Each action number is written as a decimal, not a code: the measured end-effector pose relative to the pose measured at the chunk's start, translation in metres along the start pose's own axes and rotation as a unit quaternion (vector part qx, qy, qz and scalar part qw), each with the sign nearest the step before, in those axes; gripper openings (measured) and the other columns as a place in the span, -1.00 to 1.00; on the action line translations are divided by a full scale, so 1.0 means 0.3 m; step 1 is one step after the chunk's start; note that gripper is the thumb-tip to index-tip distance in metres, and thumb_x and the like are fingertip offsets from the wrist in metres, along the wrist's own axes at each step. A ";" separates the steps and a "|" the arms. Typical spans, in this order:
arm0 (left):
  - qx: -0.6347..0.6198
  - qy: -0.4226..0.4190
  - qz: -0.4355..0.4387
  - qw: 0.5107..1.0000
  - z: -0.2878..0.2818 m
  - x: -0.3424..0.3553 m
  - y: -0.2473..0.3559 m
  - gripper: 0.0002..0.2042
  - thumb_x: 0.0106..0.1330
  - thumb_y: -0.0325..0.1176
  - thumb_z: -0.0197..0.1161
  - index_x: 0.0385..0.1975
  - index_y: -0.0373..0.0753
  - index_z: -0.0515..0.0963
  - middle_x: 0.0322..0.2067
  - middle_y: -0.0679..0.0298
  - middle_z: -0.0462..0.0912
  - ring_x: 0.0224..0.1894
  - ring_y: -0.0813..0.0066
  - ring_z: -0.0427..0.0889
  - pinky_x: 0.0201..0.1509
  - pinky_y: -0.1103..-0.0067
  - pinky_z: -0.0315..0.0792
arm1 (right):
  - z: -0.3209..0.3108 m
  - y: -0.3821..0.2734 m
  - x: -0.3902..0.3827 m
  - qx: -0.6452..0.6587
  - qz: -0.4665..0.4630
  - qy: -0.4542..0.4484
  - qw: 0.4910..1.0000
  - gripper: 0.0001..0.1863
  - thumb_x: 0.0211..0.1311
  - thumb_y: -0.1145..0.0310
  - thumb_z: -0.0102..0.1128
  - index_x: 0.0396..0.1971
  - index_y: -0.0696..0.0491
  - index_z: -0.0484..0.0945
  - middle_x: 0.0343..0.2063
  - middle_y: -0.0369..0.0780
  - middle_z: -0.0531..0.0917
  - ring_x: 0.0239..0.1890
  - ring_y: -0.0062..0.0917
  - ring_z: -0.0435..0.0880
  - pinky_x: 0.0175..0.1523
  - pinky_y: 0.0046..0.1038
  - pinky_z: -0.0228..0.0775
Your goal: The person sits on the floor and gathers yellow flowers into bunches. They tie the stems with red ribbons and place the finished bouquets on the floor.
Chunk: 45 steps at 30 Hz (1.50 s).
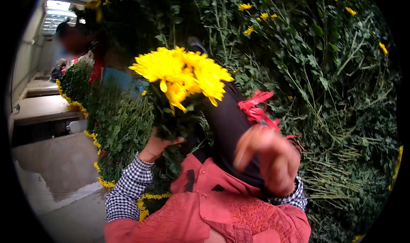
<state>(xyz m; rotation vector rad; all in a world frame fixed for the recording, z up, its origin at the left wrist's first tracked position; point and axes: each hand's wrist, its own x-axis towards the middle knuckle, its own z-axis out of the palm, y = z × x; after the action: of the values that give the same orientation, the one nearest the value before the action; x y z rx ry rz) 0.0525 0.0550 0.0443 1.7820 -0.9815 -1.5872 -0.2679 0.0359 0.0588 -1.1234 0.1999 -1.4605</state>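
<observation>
My left hand [159, 145] is closed around the leafy stems of a bunch of yellow chrysanthemums [181, 74]. The blooms are gathered at the top and face up, and the lower stems are partly hidden by leaves and my hand. My right hand [272, 159] is raised over my dark-trousered leg [228, 127], apart from the bunch. Motion smears its fingers, so their grip is unclear. Just beyond it, a cluster of red ties [257, 108] lies at my leg, with loose ends trailing toward the hand.
Cut green stems [324, 93] with a few yellow blooms are heaped along the right and far side. On the left, more bunches [121, 119] lie in a row with their yellow heads [96, 151] outward. A person [70, 42] is at the far left, near a blue panel [119, 79].
</observation>
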 end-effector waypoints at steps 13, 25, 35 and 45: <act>-0.002 0.020 -0.034 0.999 -0.026 0.008 -0.016 -0.52 0.02 -0.56 0.40 0.00 -0.26 0.47 -0.12 0.35 0.55 -0.10 0.52 0.53 0.01 0.54 0.43 | -0.445 0.020 -0.457 -0.081 0.191 0.555 0.806 -0.57 0.39 0.08 0.06 -0.65 -0.04 0.26 -0.76 -0.46 0.22 -0.75 -0.81 0.12 -0.68 -0.69 -0.07; -0.003 0.021 -0.055 0.998 -0.016 0.006 -0.019 -0.51 0.02 -0.58 0.38 0.02 -0.27 0.47 -0.14 0.35 0.57 -0.13 0.50 0.55 -0.01 0.54 0.46 | -0.596 0.382 -1.217 -0.400 0.500 0.530 0.556 -0.58 0.12 0.04 0.33 -0.23 0.10 0.69 -0.38 -0.30 0.72 -0.35 -0.61 0.62 -0.16 -0.52 0.41; -0.006 0.004 -0.027 1.000 0.013 0.009 0.019 -0.57 0.01 -0.60 0.36 -0.04 -0.28 0.51 -0.18 0.36 0.57 -0.17 0.49 0.57 -0.06 0.55 0.48 | -0.586 0.436 -1.003 -0.027 0.272 0.729 0.627 -0.82 0.26 0.25 0.25 -0.40 0.02 0.51 -0.58 -0.43 0.50 -0.63 -0.78 0.43 -0.58 -0.70 0.31; -0.028 -0.064 0.025 0.997 -0.096 -0.133 0.169 -0.51 -0.07 -0.45 0.41 -0.04 -0.25 0.49 -0.12 0.21 0.53 -0.21 0.46 0.56 -0.07 0.54 0.47 | -0.115 0.166 -0.153 -0.232 0.204 0.195 0.931 -0.79 0.45 0.36 -0.10 -0.33 0.14 0.47 -0.63 -0.36 0.47 -0.65 -0.72 0.38 -0.50 -0.63 0.26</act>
<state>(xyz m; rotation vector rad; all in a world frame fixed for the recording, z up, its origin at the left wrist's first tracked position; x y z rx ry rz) 0.0715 0.0563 0.1123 1.6222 -1.0213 -1.6983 -0.2677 0.0451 -0.0168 -1.0612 1.0442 -1.2704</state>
